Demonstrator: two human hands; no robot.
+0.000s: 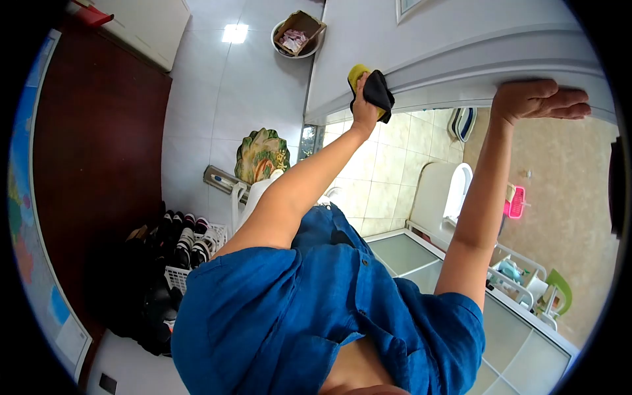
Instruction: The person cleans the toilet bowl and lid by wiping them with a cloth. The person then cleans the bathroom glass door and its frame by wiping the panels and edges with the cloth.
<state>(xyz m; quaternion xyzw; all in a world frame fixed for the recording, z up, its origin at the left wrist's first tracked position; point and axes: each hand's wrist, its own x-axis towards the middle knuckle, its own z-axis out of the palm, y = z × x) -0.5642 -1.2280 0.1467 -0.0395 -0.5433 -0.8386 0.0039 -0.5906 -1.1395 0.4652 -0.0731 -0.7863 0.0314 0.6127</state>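
My left hand grips a folded yellow-and-black cleaning cloth, fingers closed around it. The cloth rests against the lower edge of a pale grey door or frame panel with raised moulding. To the right, my right hand lies against the same panel's edge, fingers stretched out and holding nothing. Both arms reach forward from blue short sleeves. Part of the panel behind each hand is hidden.
A bin holding a cardboard box stands on the tiles. A leaf-shaped mat lies near my feet. At left are a shoe basket and a dark brown door. A toilet and a white rack are at right.
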